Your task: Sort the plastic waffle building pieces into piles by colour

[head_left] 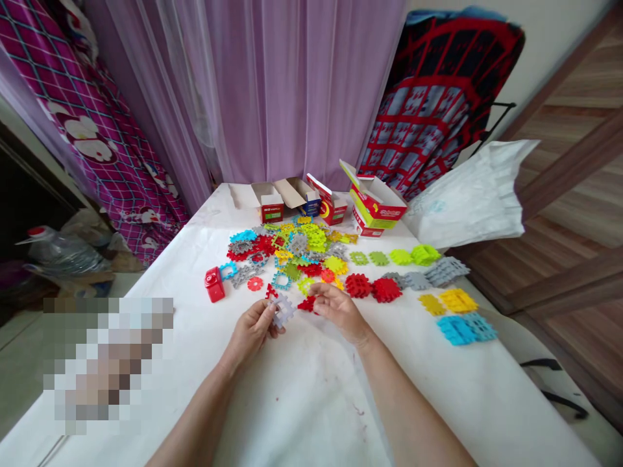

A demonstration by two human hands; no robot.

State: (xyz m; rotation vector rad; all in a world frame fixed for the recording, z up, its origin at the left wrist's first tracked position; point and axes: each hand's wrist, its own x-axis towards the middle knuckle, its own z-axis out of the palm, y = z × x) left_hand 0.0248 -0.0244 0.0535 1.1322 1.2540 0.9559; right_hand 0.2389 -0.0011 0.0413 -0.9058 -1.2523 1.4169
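Note:
My left hand (257, 325) pinches a pale grey toothed plastic piece (283, 311) above the white table. To its right, my right hand (338, 310) is raised with curled, spread fingers beside a red piece (306, 303); nothing shows clearly in it. Beyond both hands lies a mixed pile of toothed pieces (296, 245) in red, grey, green, yellow and blue. Right of the pile are groups of one colour: red (387, 290), green (425, 254), grey (445, 271), yellow (458, 299) and blue (460, 329).
Several open cardboard boxes (377, 198) stand at the back of the table (302, 402). A red container (213, 284) is left of the pile. A white bag (472, 191) sits at the back right. A pixelated patch covers part of the left side.

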